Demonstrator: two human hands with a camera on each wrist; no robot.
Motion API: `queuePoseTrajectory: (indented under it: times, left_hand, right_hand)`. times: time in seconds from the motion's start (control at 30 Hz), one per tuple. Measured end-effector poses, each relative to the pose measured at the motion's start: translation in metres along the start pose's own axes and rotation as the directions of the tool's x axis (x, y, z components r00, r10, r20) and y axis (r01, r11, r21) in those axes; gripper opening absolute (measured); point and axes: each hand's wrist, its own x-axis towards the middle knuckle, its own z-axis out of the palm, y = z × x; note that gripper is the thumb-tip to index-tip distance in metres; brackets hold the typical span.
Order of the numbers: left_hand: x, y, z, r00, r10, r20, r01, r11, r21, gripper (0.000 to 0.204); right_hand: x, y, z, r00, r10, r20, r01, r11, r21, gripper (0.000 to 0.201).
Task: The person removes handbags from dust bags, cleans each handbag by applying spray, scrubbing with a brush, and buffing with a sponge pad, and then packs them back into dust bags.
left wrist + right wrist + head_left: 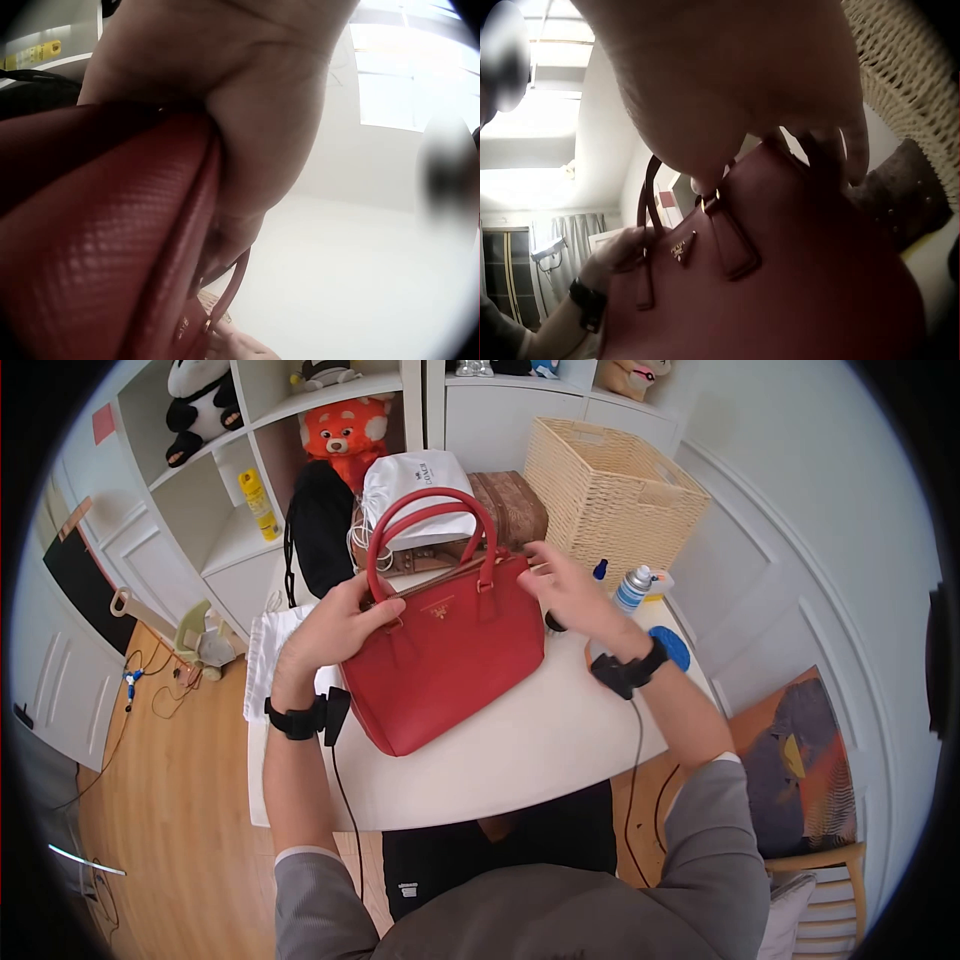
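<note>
A red handbag [450, 655] with two upright loop handles [430, 510] and a gold triangular logo stands on the white table, tilted to one side. My left hand [345, 625] grips its upper left end, the thumb lying across the front near a handle base. At the upper right corner, my right hand [580, 595] holds the top edge by the end of the zip. In the right wrist view its thumb is close to the gold handle ring [711, 201], and the other fingers reach past the top edge. The left fingers are mostly hidden behind the leather [112, 247].
Behind the handbag lie a brown patterned bag [515, 505], a white drawstring pouch [420, 480] and a black bag [325, 540]. A woven basket [610, 500] stands at the back right. A spray can [632, 590] and a blue round item [670, 648] are near my right wrist. White cloth [265, 660] lies left.
</note>
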Motion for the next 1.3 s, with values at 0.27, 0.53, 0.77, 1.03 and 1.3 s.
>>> queuePoseTrajectory:
  times: [0.27, 0.53, 0.77, 1.03, 1.3]
  left_hand:
    - [0.002, -0.012, -0.019, 0.998, 0.053, 0.038, -0.049, 0.993, -0.105, 0.025]
    - [0.005, -0.009, -0.009, 0.995, -0.021, 0.095, 0.043, 0.970, -0.238, 0.027]
    - [0.010, -0.023, -0.012, 0.999, -0.032, 0.043, 0.041, 0.977, -0.212, 0.029]
    - [0.008, -0.021, -0.015, 0.999, -0.015, 0.043, 0.021, 0.989, -0.148, 0.032]
    - [0.002, -0.012, -0.015, 0.996, -0.016, 0.084, 0.025, 0.994, -0.105, 0.037]
  right_hand:
    - [-0.029, 0.043, -0.030, 0.973, 0.081, 0.217, 0.069, 0.795, -0.603, 0.047]
    - [-0.027, 0.064, -0.013, 0.932, 0.180, 0.315, 0.057, 0.784, -0.618, 0.036]
    - [-0.020, -0.007, -0.040, 0.950, -0.285, -0.130, 0.182, 0.838, -0.514, 0.049]
    - [-0.015, -0.055, 0.002, 0.852, -0.523, 0.034, 0.464, 0.722, -0.512, 0.049]
    - [-0.082, -0.019, 0.019, 0.910, -0.325, 0.256, 0.413, 0.743, -0.526, 0.048]
